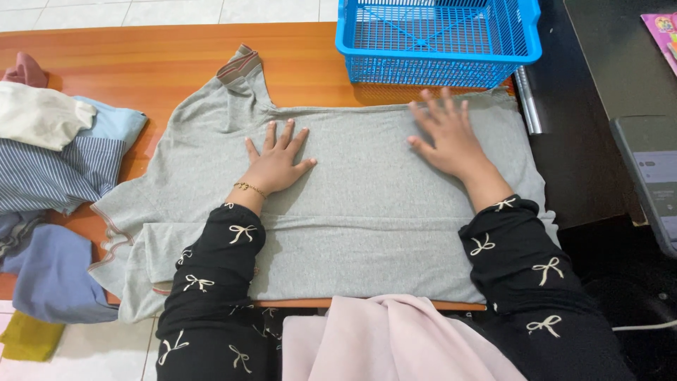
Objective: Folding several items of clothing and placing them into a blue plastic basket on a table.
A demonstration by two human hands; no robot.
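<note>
A grey long-sleeved shirt lies spread flat across an orange wooden table, its sides folded inward and its striped collar at the far left. My left hand rests palm down on the shirt's middle left, fingers spread, a thin gold bracelet on the wrist. My right hand presses flat on the shirt's upper right, fingers apart and slightly blurred. Both arms wear black sleeves with small white bows. Neither hand grips anything.
A blue plastic mesh basket stands at the table's far edge, just beyond my right hand. A heap of clothes, white, striped and blue, lies at the left. A pink cloth covers my lap. A dark device sits at the right.
</note>
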